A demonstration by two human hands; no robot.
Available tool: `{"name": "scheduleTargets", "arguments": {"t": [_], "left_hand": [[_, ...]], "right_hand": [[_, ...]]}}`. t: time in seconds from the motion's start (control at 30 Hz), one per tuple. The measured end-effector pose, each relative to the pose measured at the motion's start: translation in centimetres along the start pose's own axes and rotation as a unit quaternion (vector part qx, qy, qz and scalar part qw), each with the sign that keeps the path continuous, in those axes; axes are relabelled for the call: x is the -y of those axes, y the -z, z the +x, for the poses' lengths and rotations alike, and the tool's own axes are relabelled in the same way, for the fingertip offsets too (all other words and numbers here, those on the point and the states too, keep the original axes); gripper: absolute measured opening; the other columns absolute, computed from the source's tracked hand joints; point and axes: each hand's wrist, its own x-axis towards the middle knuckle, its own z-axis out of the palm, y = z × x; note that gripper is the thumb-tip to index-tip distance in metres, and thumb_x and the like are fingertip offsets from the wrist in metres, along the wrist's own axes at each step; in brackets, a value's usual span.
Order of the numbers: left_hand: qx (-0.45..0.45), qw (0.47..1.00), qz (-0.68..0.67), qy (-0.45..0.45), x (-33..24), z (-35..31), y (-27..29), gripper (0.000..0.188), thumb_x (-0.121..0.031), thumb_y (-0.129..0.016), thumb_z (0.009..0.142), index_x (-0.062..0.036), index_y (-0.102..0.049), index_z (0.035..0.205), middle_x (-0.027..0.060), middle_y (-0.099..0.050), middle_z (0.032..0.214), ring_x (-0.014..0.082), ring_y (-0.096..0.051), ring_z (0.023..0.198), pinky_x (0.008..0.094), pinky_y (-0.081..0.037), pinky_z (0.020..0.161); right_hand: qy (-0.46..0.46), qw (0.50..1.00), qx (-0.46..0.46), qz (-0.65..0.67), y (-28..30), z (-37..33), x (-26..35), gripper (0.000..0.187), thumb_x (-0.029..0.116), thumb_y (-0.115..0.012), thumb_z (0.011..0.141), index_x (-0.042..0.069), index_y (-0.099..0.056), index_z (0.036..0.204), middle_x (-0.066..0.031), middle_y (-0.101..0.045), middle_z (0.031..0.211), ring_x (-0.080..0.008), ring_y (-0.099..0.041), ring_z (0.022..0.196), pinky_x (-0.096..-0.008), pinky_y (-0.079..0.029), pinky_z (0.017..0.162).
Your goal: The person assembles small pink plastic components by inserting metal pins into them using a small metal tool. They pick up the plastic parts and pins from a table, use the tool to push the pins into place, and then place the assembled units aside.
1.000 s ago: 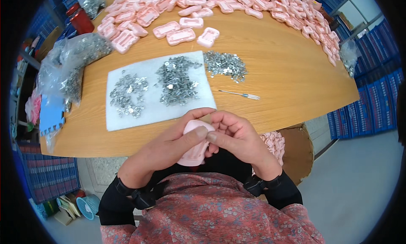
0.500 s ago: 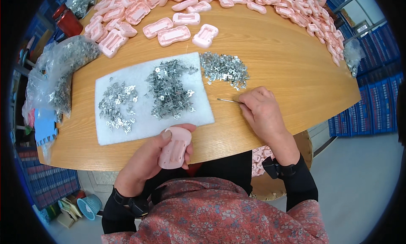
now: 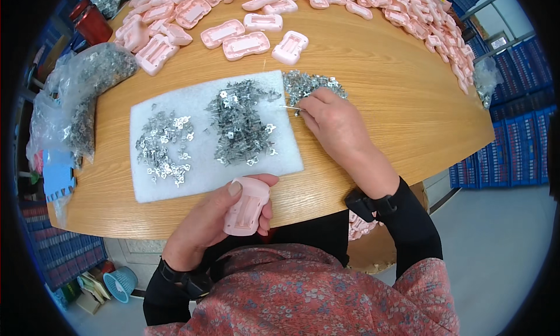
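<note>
My left hand [image 3: 205,218] is closed around a pink plastic housing [image 3: 247,208] at the table's near edge, its hollow side with long slots turned up and my thumb on its upper left rim. In my right hand [image 3: 335,123] a thin metal tool [image 3: 291,108] is pinched, too slim to tell its kind. Its tip lies over the right edge of the white foam sheet [image 3: 201,181]. Just beyond my fingers is a heap of small silver metal pieces [image 3: 312,82], partly hidden by the hand. On the sheet lie a dense pile [image 3: 242,123] and a looser pile [image 3: 163,146] of similar pieces.
Pink housings [image 3: 246,46] lie across the table's far side, heaped along the right edge. At left are a clear bag of metal parts [image 3: 87,91], a red jar [image 3: 92,24] and a blue foam piece [image 3: 58,176]. Blue storage racks [image 3: 501,138] stand beyond the table.
My right hand has moved up and left with the tool, from bare table to the metal heap beside the sheet. My left hand holds the housing nearly where it was.
</note>
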Motion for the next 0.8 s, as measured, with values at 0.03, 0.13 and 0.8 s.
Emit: {"name": "scheduleTargets", "arguments": {"t": [0.03,0.13,0.8], "left_hand": [[0.002,1.0,0.004,-0.003,0.0,-0.1,0.0,0.069,-0.055,-0.042,0.099,0.002,-0.042,0.139,0.0104,-0.063,0.096,0.0217,-0.065,0.084,0.0336,-0.054,0.076],[0.004,1.0,-0.004,-0.014,0.1,-0.2,0.1,0.068,-0.053,-0.043,0.1,0.0018,-0.042,0.139,0.0096,-0.063,0.095,0.0209,-0.064,0.084,0.0327,-0.054,0.076],[-0.14,0.983,0.049,-0.106,0.1,3.1,-3.9,0.05,-0.012,-0.064,0.089,-0.0011,-0.046,0.135,0.0087,-0.062,0.091,0.0177,-0.062,0.077,0.0296,-0.053,0.071]], "right_hand": [[0.009,1.0,0.007,-0.025,-0.3,0.1,-0.3,0.014,0.006,-0.068,0.08,0.007,-0.065,0.094,-0.0111,-0.06,0.088,-0.0321,-0.062,0.08,-0.0415,-0.052,0.067],[0.013,1.0,0.002,-0.02,0.2,-0.1,0.2,0.012,0.005,-0.069,0.081,0.006,-0.065,0.092,-0.0096,-0.061,0.084,-0.0284,-0.062,0.074,-0.0372,-0.051,0.064],[-0.192,0.909,0.065,0.364,4.2,-5.1,4.4,0.021,0.005,-0.07,0.083,0.002,-0.06,0.101,-0.001,-0.068,0.09,-0.0035,-0.055,0.078,-0.0214,-0.045,0.068]]}}
